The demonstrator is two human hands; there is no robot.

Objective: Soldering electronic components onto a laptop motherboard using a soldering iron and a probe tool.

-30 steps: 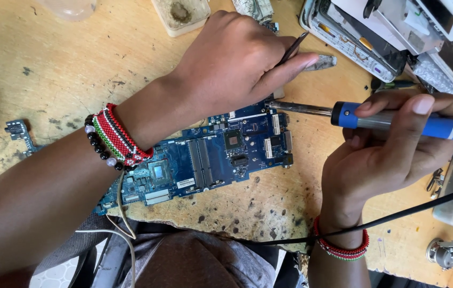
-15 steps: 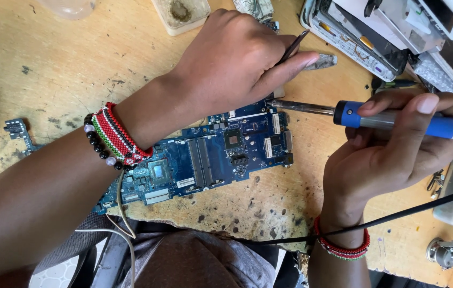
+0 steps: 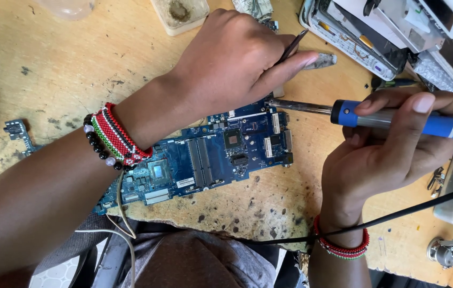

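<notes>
A blue circuit board lay flat near the front edge of the worn wooden table, its lower left end reaching past that edge. The left hand hovered over the board's upper right corner, fingers closed around a thin dark tool pinched between thumb and forefinger. The right hand was wrapped around the blue handle of a soldering iron, whose metal tip pointed left and met the board's upper right corner just under the left hand. The iron's black cord ran across the right wrist toward the table's front edge. Beaded bracelets circled the left wrist. A small board fragment sat near the left edge, a small tray at the back edge, and opened devices crowded the back right corner.
</notes>
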